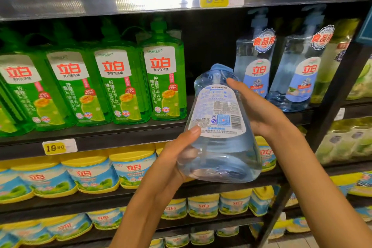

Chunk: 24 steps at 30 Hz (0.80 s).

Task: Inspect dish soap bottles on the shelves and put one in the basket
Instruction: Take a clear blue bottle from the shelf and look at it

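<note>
Both hands, left (171,159) and right (259,110), grip a clear blue bottle (219,127), its barcoded back label facing up

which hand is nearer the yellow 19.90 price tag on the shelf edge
Left. The left hand grips the clear blue bottle's base just right of the 19.90 price tag. The right hand holds the bottle's far side, further right and higher.
</note>
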Tool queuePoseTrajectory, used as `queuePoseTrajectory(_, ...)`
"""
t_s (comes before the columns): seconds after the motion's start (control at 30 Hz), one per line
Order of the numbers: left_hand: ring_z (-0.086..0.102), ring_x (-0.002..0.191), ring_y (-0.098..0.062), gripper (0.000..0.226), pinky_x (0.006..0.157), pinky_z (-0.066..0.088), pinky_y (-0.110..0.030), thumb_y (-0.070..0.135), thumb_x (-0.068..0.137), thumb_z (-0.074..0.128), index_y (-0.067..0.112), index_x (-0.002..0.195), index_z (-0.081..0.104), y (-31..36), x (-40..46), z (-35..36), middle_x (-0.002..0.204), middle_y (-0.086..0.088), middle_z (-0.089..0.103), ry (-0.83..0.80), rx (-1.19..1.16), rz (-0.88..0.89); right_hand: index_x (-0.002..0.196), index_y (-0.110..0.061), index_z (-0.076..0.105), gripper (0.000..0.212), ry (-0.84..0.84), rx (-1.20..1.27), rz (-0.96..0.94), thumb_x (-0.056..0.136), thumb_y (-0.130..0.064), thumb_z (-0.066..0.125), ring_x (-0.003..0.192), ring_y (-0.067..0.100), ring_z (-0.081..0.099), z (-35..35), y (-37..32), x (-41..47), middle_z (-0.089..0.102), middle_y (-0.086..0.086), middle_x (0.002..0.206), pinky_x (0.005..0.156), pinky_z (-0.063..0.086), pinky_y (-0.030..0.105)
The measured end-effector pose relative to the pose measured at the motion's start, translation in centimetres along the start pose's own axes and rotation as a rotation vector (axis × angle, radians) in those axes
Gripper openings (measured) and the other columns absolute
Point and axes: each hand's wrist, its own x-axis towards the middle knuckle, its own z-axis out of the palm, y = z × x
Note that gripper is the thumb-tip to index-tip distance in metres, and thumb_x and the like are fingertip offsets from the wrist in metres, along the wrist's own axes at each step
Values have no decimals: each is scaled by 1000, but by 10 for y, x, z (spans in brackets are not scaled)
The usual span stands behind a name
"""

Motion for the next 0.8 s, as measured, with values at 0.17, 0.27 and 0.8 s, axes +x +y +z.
queuePoseTrajectory(0.17, 69, 101, -22, 56, 75, 58, -28, 41, 65, 75, 20, 116, 68, -3, 4, -4, 109, -2, 73, 75, 271, 117, 101, -19, 72, 46, 27, -303, -109, 76, -57, 63, 96, 22, 71, 10, 1, -7, 76, 5, 100, 86, 54, 38)
queuePoseTrajectory(0.27, 67, 106, -15, 63, 79, 54, -21, 38, 65, 78, 22, 123, 62, -11, 10, -12, 114, 3, 71, 98, 369, 178, 121, -15, 59, 63, 92, -377, -273, 73, -55, 66, 97, 15, 71, 23, 10, -6, 74, 4, 107, 80, 58, 32)
queuePoseTrajectory(0.8, 69, 51, -12, 47, 44, 53, -21, 51, 62, 54, 12, 70, 77, -35, 21, -13, 59, -2, 72, 197, -133, -111, 140, -5, 46, 114, -115, 48, -282, 51, -66, 82, 115, 36, 62, 27, 9, -4, 64, 21, 124, 94, 52, 49)
